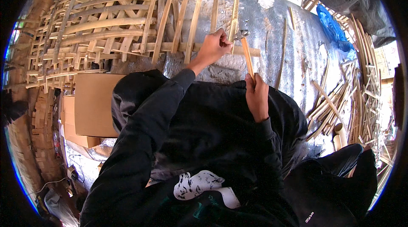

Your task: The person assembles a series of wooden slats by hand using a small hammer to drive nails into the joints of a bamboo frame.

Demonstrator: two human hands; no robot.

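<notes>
My right hand [257, 98] is wrapped round the wooden handle of a hammer [247, 57]. The hammer's metal head is up beside an upright bamboo strip [235, 12], a little right of my left hand [213, 47]. The fingers of that left hand are pinched together close to where this strip crosses a bamboo crosspiece [251, 51]. Whatever they pinch, if anything, is too small to make out. Several more strips [195, 21] lie across the crosspiece to the left, spaced apart and roughly parallel.
A woven bamboo lattice [102, 12] spreads at the far left. Cardboard boxes [95, 103] stand beside my left knee. Loose bamboo sticks [329, 108] are piled at the right, below a blue plastic bag [333, 29]. A silvery sheet [276, 27] covers the ground ahead.
</notes>
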